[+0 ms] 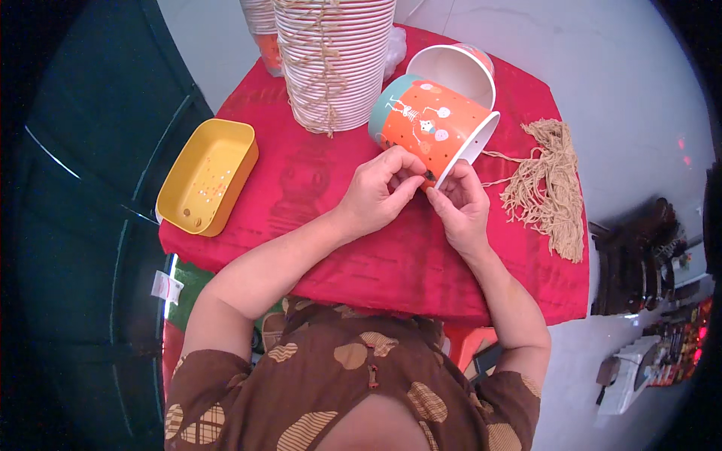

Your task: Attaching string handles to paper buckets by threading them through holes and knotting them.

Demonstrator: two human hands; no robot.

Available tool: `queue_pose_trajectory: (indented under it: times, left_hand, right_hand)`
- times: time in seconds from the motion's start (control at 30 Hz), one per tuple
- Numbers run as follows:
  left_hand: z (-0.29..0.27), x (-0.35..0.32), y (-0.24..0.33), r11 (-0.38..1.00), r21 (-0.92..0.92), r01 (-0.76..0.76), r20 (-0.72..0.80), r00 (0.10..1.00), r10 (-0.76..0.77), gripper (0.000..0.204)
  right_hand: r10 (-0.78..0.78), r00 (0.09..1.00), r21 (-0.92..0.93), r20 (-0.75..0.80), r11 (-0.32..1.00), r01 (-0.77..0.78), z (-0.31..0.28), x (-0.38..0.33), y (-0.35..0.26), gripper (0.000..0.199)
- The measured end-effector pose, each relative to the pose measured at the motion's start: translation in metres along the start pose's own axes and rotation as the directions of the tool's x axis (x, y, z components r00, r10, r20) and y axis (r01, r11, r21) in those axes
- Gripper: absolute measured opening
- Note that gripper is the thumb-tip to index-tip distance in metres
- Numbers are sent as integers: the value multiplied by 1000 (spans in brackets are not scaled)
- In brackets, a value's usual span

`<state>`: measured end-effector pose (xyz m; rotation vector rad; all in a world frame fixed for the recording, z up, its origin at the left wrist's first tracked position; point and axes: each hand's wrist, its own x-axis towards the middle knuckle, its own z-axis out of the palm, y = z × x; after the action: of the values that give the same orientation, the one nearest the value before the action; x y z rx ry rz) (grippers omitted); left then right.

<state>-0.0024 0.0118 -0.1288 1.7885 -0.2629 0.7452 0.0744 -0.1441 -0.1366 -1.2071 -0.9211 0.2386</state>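
An orange paper bucket (410, 113) with a teal base and printed skeleton figures lies on its side, its white-rimmed mouth toward the right. At the near end of its rim, my left hand (381, 192) has thumb and forefinger brought together in a pinch. Anything in that pinch is too small to make out. My right hand (465, 214) is closed at the same edge, thumb and fingers around the rim. Just right of the bucket lies a bundle of tan twine (547, 192), with loose strands running toward my right hand.
A tall stack of white-rimmed buckets (353, 68) with twine hanging down it stands at the back. Behind the orange bucket lies another bucket (444, 71). A yellow tray (242, 161) with small bits in it sits left on the red tablecloth (301, 188).
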Motion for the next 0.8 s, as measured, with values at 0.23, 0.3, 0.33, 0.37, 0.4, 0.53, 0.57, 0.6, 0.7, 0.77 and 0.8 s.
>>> queue_pose_trajectory:
  times: [0.23,0.3,0.33,0.37,0.4,0.53,0.57,0.6,0.7,0.77,0.8]
  left_hand:
    - [1,0,3,993,91,-70,-17,997,71,12]
    - [1,-1,2,993,101,-57,-19,998,59,12]
    - [2,0,2,993,111,-46,-21,999,48,12]
    - [2,-1,3,993,110,-46,-20,999,48,12]
    - [2,-1,5,994,108,-28,-21,999,30,12]
    - [3,-1,4,995,99,4,-47,999,0,13]
    - [3,-2,5,995,99,4,-46,999,0,13]
    - [3,-2,6,996,88,21,-51,999,-16,12]
    - [3,-2,5,997,62,54,-60,997,-50,10]
    - [3,-3,3,996,48,69,-65,996,-66,9]
    - [3,-3,2,996,59,60,-66,996,-56,8]
  right_hand:
    - [8,1000,-75,-10,997,-9,-2,-2,0,26]
    - [16,1000,-75,-13,997,-17,0,-2,0,26]
    - [23,1000,-76,-17,997,-24,0,-2,0,25]
    - [23,1000,-76,-18,997,-24,0,-2,0,25]
    - [6,1000,-114,-10,993,-7,-1,-2,1,25]
    - [-6,1000,-161,1,987,6,-1,-2,3,23]
    - [-6,1000,-161,0,987,6,0,-3,4,23]
    - [-4,1000,-175,-6,985,3,1,-3,6,23]
    - [-25,1000,-223,-7,975,23,2,-4,9,23]
    - [-48,999,-257,0,965,46,3,-4,10,24]
    - [-64,998,-276,-5,959,60,4,-3,10,24]
